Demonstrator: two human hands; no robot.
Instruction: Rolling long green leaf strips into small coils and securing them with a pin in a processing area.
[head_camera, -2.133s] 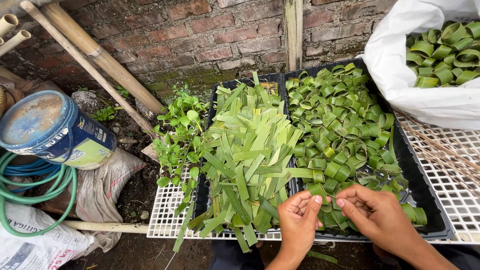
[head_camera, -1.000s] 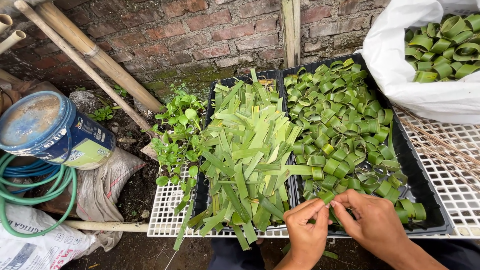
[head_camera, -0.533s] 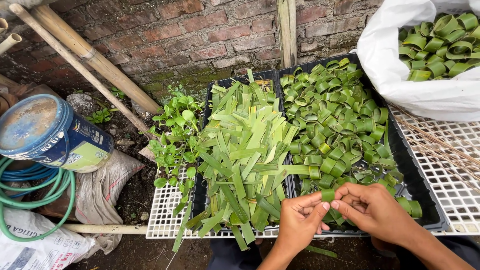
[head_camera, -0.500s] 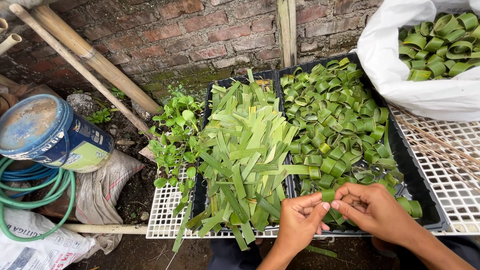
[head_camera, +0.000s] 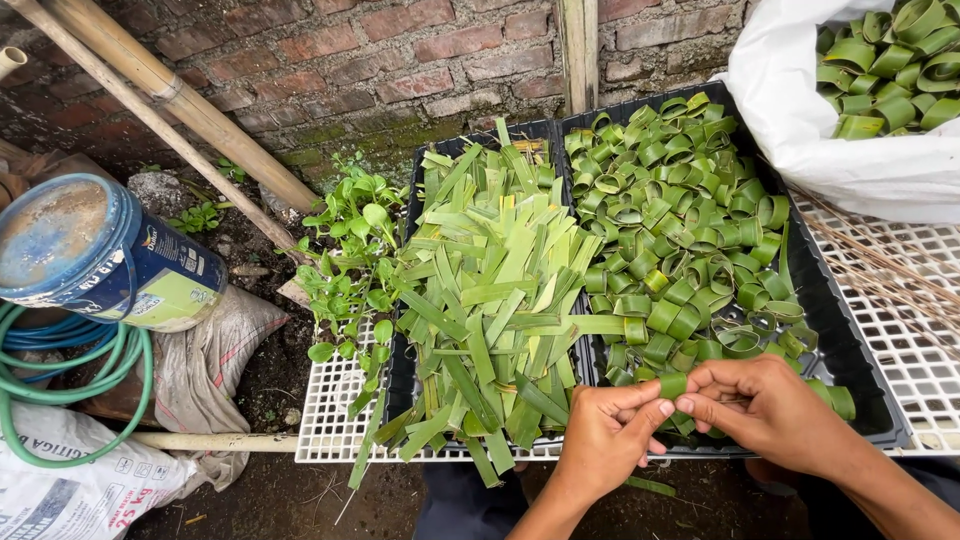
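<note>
— What's in the grip?
— Both hands, left (head_camera: 610, 435) and right (head_camera: 765, 410), pinch one leaf ring (head_camera: 672, 386) between fingertips, just above the black tray's (head_camera: 868, 400) near edge.
— How to do it well?
— I'd keep the overlap pressed tight so the curl can't spring open, clear of the flat strips (head_camera: 490, 300) on the left.
</note>
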